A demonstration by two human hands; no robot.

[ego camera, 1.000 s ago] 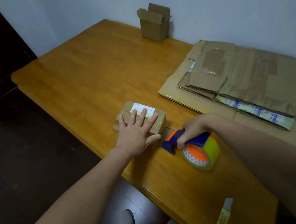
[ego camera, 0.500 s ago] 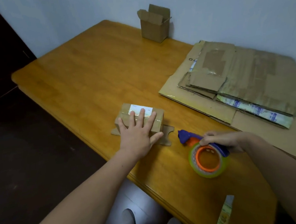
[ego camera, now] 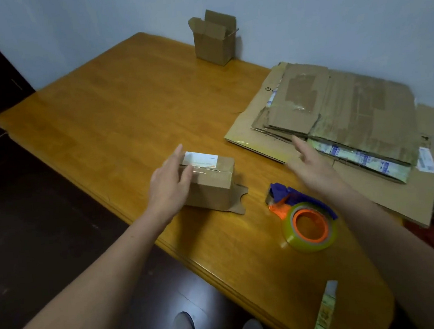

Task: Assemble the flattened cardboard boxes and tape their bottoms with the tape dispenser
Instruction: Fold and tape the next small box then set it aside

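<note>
Small box [ego camera: 213, 188] sits near front edge of desk [ego camera: 115, 115], taped seam up, 1 flap splayed flat at right. Left hand [ego camera: 169, 186] touches its left end, fingers straight, thumb on top. Right hand [ego camera: 312, 165] hovers wide open, blurred, holding nothing, between small box and flattened cardboard stack [ego camera: 359, 113]. Tape dispenser [ego camera: 306, 222] lies on desk right of small box, untouched. 1 open box [ego camera: 214, 42] stands by wall.

Dim, soft light, faint sheen on the table [ego camera: 131, 114], right hand [ego camera: 314, 165] motion-blurred, edges bowed
</note>
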